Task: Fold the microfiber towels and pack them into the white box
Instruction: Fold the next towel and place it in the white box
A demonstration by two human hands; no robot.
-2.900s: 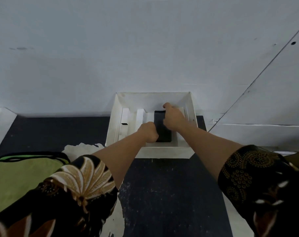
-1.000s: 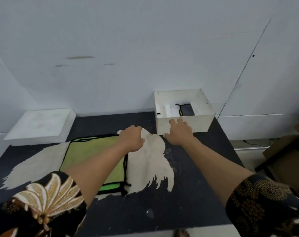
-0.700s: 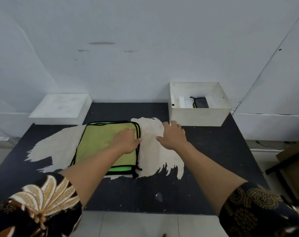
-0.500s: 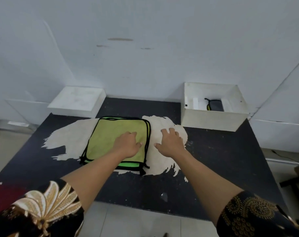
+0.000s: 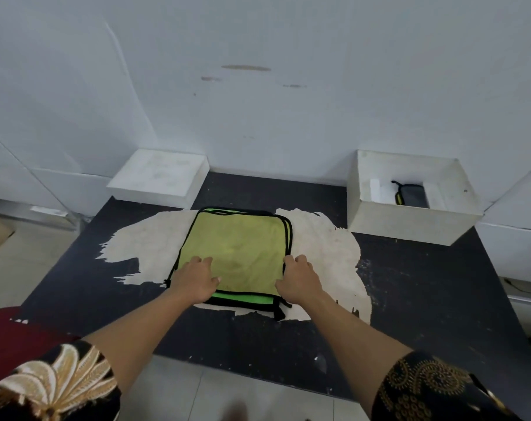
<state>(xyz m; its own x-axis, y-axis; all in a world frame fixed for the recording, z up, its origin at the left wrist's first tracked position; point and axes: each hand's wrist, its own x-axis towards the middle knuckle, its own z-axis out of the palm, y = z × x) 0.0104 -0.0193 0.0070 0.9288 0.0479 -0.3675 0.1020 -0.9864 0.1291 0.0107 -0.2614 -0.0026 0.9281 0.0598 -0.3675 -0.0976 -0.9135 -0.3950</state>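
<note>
A stack of lime-green microfiber towels with black edging lies flat on the dark table. My left hand rests on the stack's near-left part, fingers spread. My right hand lies at the stack's near-right edge, thumb on the cloth and fingertips touching the black border. Neither hand lifts any cloth. The open white box stands at the table's far right. A folded dark towel with a yellow-green edge lies inside it.
A flat white lid sits at the table's far left against the wall. A pale worn patch spreads across the tabletop under the towels. A dark red surface shows at the near left. Tiled floor lies below the table's front edge.
Both hands left the box and came back to the green stack. Over the last half second my left hand slid to the near-left part and my right hand moved onto the right edge.
</note>
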